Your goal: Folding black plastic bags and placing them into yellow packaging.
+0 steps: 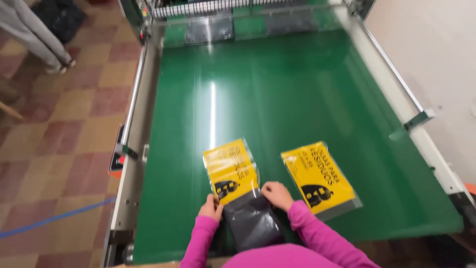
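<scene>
Green conveyor belt [277,89], checkered floor at 9 o'clock. Clear packet [240,191] with yellow card and dark bag lies long axis 12-to-6. Left hand [211,207] pinches its left edge, right hand [277,194] its right edge. Second packet [320,177] at 3 o'clock, nearer right hand.

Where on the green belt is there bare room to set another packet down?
Bare belt runs from the two packets up to the machine mouth, and left of the left packet. Crowded: the near edge, with both hands and the right packet.
</scene>
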